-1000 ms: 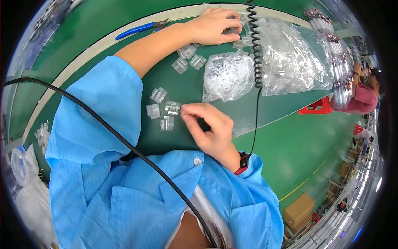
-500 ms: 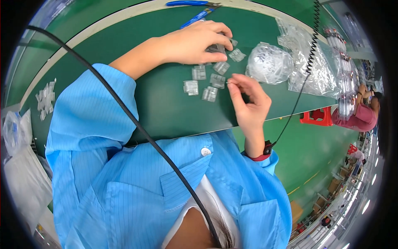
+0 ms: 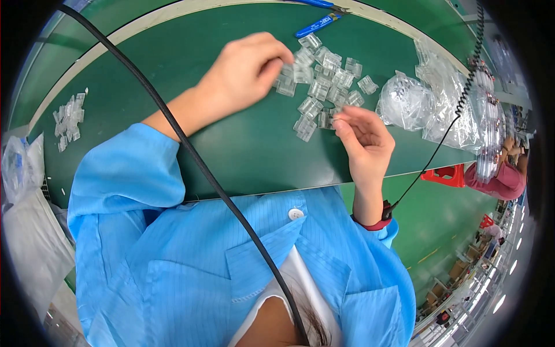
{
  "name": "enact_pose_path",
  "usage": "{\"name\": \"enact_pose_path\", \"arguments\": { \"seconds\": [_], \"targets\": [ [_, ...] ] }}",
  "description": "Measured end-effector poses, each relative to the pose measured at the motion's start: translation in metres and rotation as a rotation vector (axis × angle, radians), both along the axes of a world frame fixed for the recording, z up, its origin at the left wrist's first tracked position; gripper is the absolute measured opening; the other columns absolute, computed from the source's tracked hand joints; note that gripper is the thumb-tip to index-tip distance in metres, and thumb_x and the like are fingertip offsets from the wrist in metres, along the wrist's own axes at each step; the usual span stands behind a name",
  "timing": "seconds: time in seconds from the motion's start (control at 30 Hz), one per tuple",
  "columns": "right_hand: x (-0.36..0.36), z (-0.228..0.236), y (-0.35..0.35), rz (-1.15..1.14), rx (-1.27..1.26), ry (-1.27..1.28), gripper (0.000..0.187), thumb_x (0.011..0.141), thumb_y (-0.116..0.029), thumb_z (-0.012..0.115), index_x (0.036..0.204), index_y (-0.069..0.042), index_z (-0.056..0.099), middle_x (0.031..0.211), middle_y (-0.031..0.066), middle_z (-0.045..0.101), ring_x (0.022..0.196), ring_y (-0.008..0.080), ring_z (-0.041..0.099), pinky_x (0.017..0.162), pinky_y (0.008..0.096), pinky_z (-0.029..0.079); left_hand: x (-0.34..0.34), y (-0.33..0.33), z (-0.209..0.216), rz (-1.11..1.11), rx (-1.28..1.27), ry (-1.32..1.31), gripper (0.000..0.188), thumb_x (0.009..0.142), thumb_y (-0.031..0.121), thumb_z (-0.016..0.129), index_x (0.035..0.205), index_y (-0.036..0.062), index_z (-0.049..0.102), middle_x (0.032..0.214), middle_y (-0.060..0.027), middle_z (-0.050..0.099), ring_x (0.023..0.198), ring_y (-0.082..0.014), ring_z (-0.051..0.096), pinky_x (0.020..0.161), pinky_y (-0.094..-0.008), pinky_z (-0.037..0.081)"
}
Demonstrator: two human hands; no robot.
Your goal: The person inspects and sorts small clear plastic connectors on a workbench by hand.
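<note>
Our left hand (image 3: 240, 72) curls beside the clear pieces' (image 3: 318, 89) left edge on the green surface (image 3: 260, 156), our right hand (image 3: 368, 141) at their near right; we cannot tell whether either grasps anything.
</note>
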State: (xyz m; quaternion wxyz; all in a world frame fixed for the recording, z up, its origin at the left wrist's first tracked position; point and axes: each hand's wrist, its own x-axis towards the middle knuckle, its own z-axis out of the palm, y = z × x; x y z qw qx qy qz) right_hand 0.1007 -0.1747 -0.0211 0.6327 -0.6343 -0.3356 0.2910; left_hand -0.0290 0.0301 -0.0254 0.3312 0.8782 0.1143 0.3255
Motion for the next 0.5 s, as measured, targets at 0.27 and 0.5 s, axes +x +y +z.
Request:
{"name": "enact_pose_path", "arguments": {
  "seconds": [0.27,0.5],
  "targets": [
    [0.010,0.002,0.003,-0.021,0.018,-0.014,0.022,0.082,0.005,0.066,0.103,0.003,0.062,0.093,0.0098,0.067,0.088,0.0143,0.064,0.079,0.0252,0.051,0.066,0.045,0.040,-0.383,0.380,0.332,0.024,0.078,0.017,0.064,0.099,0.0046,0.065,0.103,-0.0128,0.055,0.101,-0.0294,0.052,0.091,-0.0407,0.042],
    [0.015,0.009,0.010,-0.043,0.052,0.066,0.023,0.083,0.005,0.065,0.105,0.005,0.060,0.092,0.0121,0.067,0.085,0.0160,0.065,0.076,0.0265,0.054,0.066,0.051,0.052,-0.494,0.608,0.241,0.010,0.076,0.011,0.062,0.081,0.0031,0.063,0.078,-0.0091,0.059,0.081,-0.0271,0.056,0.074,-0.0356,0.046]
  ]
}}
